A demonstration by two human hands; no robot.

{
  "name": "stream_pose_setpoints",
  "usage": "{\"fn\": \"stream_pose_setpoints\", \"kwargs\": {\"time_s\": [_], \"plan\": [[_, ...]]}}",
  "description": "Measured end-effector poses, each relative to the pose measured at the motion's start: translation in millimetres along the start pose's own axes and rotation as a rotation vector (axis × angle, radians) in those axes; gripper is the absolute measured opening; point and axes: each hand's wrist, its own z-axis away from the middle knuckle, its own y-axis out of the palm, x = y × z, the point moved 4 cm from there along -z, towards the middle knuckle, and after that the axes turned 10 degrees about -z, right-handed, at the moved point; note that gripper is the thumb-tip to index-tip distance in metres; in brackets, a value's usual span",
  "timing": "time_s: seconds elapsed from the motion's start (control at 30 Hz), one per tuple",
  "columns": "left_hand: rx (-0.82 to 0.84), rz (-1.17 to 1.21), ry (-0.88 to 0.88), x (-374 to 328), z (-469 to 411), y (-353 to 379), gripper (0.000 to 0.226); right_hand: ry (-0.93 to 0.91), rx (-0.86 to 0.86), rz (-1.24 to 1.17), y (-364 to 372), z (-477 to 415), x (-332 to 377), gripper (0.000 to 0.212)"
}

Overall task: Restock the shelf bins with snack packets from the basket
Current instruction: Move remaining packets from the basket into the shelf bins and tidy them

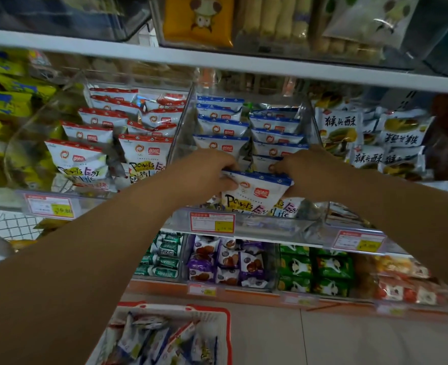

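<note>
A white snack packet with a blue top edge stands at the front of the clear middle shelf bin. My left hand grips its upper left corner and my right hand grips its upper right corner. Behind it, two rows of the same blue-topped packets fill the bin. The neighbouring bin on the left holds red-topped packets of the same brand. On the floor below, the red basket contains several mixed red and blue packets.
A white shelf board runs just above the bins. To the right stands a bin of packets with black lettering; yellow packets lie far left. The lower shelf holds green, purple and red snacks. Price tags line the shelf edges.
</note>
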Motion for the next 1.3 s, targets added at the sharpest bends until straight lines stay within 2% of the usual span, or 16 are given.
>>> {"fn": "stream_pose_setpoints", "kwargs": {"time_s": [0.13,0.2,0.27,0.3,0.5,0.73,0.87,0.97,1.13,1.23,1.3], "plan": [[0.102,0.107,-0.037,6,-10,9,0.014,-0.026,-0.08,0.01,0,-3,-1,0.043],[0.202,0.128,-0.07,8,-10,14,0.032,-0.021,-0.135,-0.009,1,-5,-1,0.037],[0.27,0.046,-0.091,8,-10,17,0.054,-0.02,-0.161,0.034,4,-9,-2,0.028],[0.284,0.034,-0.101,8,-11,19,0.058,-0.023,-0.173,0.05,4,-9,-2,0.026],[0.362,0.267,-0.166,6,-19,34,0.051,-0.018,-0.178,0.009,-3,-7,-10,0.045],[0.405,0.304,-0.136,-20,-29,45,0.046,-0.126,-0.06,-0.073,-6,-12,-12,0.038],[0.446,0.419,-0.185,-26,-34,52,0.039,-0.09,0.047,-0.054,-8,-13,-11,0.036],[0.522,0.553,-0.231,-23,-31,56,0.024,-0.047,0.012,-0.015,-16,-5,-11,0.041],[0.58,0.519,-0.255,-28,-30,57,0.044,-0.025,-0.147,0.16,-2,21,-9,0.039],[0.586,0.509,-0.278,-23,-34,60,0.057,-0.004,-0.149,0.219,9,30,-11,0.039],[0.57,0.539,-0.285,-23,-35,63,0.065,0.013,-0.141,0.151,8,29,-15,0.039]]}}
